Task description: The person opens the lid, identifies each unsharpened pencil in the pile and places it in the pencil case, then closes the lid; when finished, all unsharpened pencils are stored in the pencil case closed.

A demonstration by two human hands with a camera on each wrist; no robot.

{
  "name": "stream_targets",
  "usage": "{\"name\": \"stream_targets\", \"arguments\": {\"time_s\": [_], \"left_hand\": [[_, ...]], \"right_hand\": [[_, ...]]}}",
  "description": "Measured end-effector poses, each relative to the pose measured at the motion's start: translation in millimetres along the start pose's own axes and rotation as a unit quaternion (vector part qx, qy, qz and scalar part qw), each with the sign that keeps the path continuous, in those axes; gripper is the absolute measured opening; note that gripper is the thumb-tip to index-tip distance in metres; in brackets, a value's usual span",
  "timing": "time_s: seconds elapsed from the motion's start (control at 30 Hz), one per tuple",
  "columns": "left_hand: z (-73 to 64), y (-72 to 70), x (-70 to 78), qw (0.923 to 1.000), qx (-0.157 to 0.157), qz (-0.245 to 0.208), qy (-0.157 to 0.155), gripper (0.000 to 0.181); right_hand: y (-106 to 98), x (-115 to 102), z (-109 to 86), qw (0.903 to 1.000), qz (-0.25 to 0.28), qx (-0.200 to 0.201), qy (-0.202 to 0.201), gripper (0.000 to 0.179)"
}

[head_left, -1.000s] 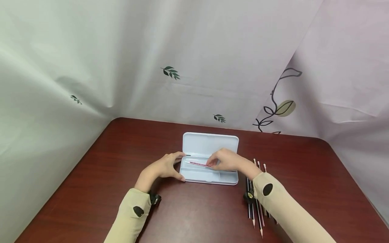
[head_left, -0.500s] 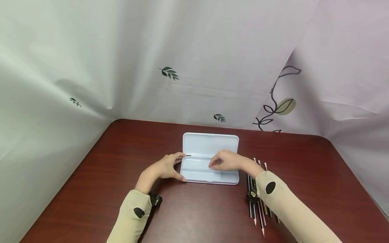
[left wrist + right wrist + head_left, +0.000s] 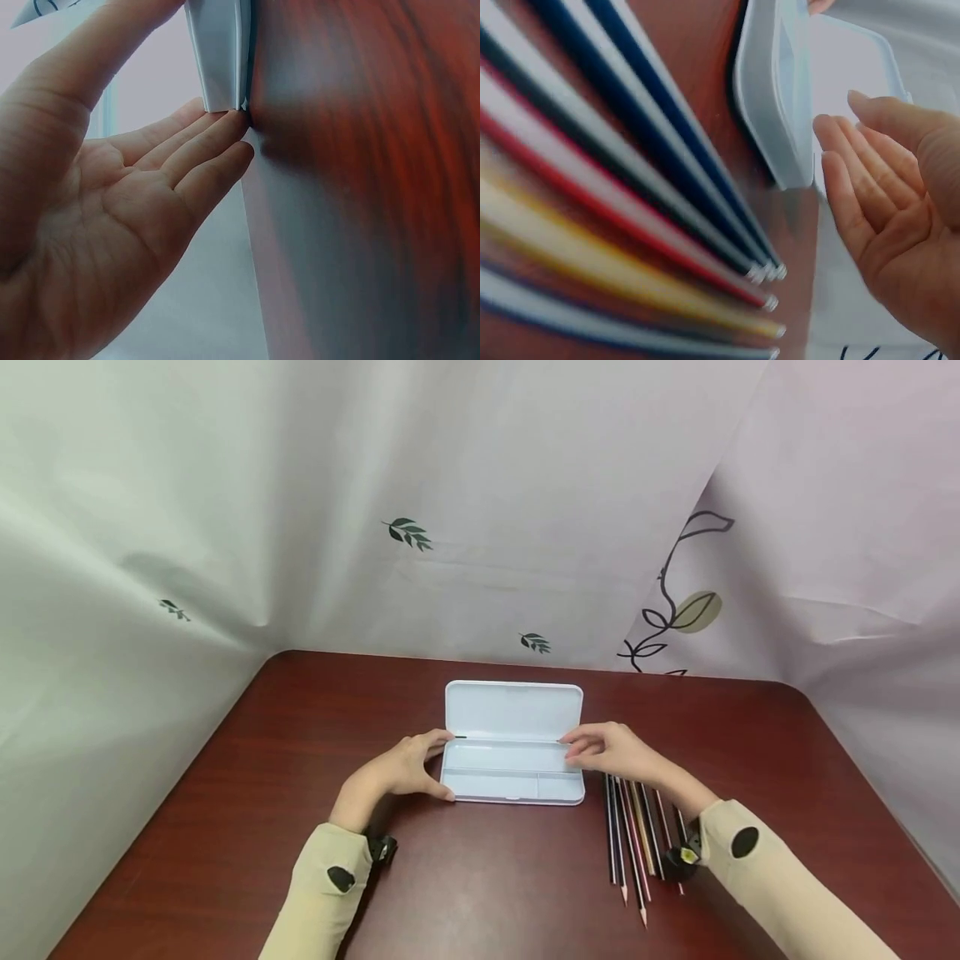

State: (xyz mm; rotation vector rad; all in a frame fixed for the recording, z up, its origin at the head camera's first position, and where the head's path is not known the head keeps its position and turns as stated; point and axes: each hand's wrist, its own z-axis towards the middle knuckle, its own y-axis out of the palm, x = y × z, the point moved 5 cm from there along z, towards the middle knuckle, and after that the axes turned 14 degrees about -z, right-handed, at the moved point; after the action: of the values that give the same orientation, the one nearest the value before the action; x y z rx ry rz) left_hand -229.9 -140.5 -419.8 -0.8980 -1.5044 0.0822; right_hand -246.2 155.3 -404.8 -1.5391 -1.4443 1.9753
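A pale blue pencil case [image 3: 487,798] lies on the table with its lid [image 3: 513,710] swung back; its tray has several compartments. My left hand [image 3: 405,768] holds the case's left end, thumb at the front corner and fingers at the back. In the left wrist view, the fingertips [image 3: 238,121] press against the case's end [image 3: 217,60]. My right hand [image 3: 618,752] is over the case's right end, holding nothing, its fingers loosely bent. Several striped pencils [image 3: 637,835] lie beside the case on the right, partly below my right forearm.
The dark red wooden table [image 3: 480,877] has rounded far corners. Pale fabric curtains [image 3: 480,510] printed with leaves stand along its far edge and sides. White eraser ends [image 3: 771,304] of the pencils point away in the right wrist view.
A red pencil was pinched in my right hand over the tray; it then dropped from sight. That hand moved right, its fingers loosened. My left hand stayed on the case.
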Motion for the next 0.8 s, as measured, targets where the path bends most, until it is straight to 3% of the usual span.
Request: {"name": "stream_targets", "arguments": {"time_s": [0.17, 0.33, 0.57, 0.7, 0.8], "left_hand": [[-0.2, 0.1, 0.3, 1.0000, -0.006, -0.005, 0.000, 0.089], [-0.4, -0.8, 0.9, 0.9999, -0.007, -0.009, 0.011, 0.088], [-1.1, -2.9, -0.2, 0.9998, -0.005, -0.008, 0.015, 0.088], [-1.3, -1.5, 1.0, 0.9998, -0.010, -0.009, 0.015, 0.088], [-1.2, -1.4, 1.3, 0.9998, -0.010, -0.007, 0.016, 0.088]], "right_hand": [[-3.2, 15.1, -26.7, 0.9966, 0.020, 0.003, 0.079, 0.038], [-0.7, 24.3, -43.9, 0.9875, 0.029, 0.019, 0.154, 0.039], [-2.8, 13.3, -45.3, 0.9840, -0.041, 0.053, 0.165, 0.031], [-12.1, 8.2, -46.3, 0.9753, -0.094, 0.096, 0.175, 0.027], [-15.5, 9.4, -46.6, 0.9703, -0.100, 0.110, 0.191, 0.027]]}}
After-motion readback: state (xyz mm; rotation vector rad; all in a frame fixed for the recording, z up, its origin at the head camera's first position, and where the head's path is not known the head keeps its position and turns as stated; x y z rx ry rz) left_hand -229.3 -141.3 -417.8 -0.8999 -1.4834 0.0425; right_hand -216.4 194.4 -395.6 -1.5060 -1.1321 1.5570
